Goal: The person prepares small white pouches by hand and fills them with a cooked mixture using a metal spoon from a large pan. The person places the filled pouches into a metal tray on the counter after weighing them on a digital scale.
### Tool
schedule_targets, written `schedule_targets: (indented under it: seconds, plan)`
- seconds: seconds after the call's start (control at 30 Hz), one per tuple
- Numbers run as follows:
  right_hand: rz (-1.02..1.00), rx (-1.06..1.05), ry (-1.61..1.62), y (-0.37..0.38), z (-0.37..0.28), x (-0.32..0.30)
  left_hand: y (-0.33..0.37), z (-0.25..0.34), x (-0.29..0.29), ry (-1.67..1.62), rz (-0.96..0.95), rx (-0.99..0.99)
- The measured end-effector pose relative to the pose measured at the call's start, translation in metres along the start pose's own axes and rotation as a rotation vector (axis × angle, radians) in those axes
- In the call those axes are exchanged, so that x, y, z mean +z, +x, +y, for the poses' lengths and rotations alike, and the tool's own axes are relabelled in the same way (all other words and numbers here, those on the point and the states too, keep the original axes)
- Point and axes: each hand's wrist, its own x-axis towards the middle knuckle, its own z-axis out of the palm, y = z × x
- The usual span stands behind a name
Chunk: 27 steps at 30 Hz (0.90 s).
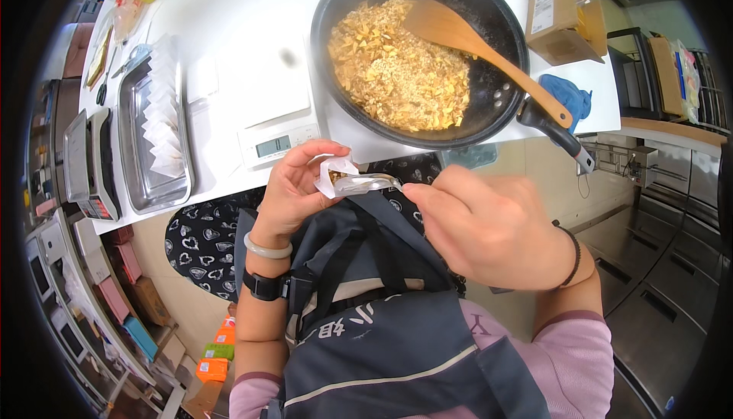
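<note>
Close in front of my body, my left hand (pixel 294 182) pinches a small white filter bag (pixel 326 184) and holds its mouth open. Brownish dry bits show inside it. My right hand (pixel 489 224) is closed on the thin handle of a metal spoon (pixel 368 183), whose bowl lies at the bag's mouth. Just beyond my hands, a black frying pan (pixel 500 14) holds a loose yellow-brown dry mix (pixel 405 68). Across the pan rests a wooden spatula (pixel 489 46). Left of the pan sits a white digital scale (pixel 279 143) with a small display.
A steel tray (pixel 136 140) with a row of white filter bags (pixel 163 114) lies at the left, beside another scale (pixel 92 163). A cardboard box (pixel 561 18) and a blue cloth (pixel 565 97) are right of the pan. The pan's handle (pixel 561 140) juts over the table's near edge.
</note>
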Motion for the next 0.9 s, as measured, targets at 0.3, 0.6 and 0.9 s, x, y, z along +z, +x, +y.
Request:
schedule_targets:
  seconds: [0.3, 0.6, 0.9]
  plan:
    - [-0.118, -0.091, -0.194, 0.013, -0.001, 0.024, 0.002, 0.003, 0.006, 0.053, -0.064, 0.045]
    - [-0.187, 0.101, 0.112, 0.018, 0.019, 0.033, -0.001, -0.005, -0.003, 0.080, -0.099, 0.003]
    - [-0.227, 0.607, 0.781, 0.012, 0.046, 0.035, -0.003, -0.010, -0.007, 0.016, -0.091, -0.091]
